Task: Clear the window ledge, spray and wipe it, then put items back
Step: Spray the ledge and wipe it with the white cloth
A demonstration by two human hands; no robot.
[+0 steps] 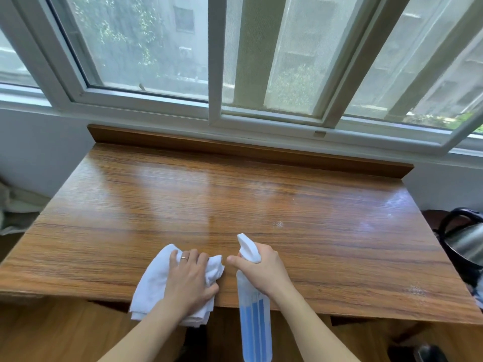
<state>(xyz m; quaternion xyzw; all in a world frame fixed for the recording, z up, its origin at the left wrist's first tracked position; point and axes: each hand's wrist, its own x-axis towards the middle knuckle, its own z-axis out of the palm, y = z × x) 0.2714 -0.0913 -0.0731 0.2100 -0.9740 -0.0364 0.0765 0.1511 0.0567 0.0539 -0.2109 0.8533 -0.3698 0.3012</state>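
Sunlight glares off the wooden tabletop [235, 205] that fills the middle of the frame, its far edge running under the white sliding window [214, 61] across the top. My left hand [189, 279] sits at lower centre, pressing down on a white cloth [154, 280] near the tabletop's front edge. Its fingers [192, 257] are curled into the bunched fabric and the thumb pinches the cloth's right side, so that hand is gripping the cloth; a ring [184, 257] shows on one finger. Part of the cloth hangs over the front edge toward the bottom of the frame.

Just to the right, my right hand [264, 270] is wrapped around the neck of a spray bottle [254, 317]. The thumb sticks out to the left and ends just beside the cloth. The bottle's white nozzle [248, 246] points up-frame over the wood, and its clear body, holding blue liquid, slants down to the bottom edge. I cannot see my trigger finger.

Small pale wet flecks [280, 223] lie on the wood right of centre. At the right edge of the frame, beside the tabletop, a steel electric kettle [467, 244] with a black handle is partly in view.
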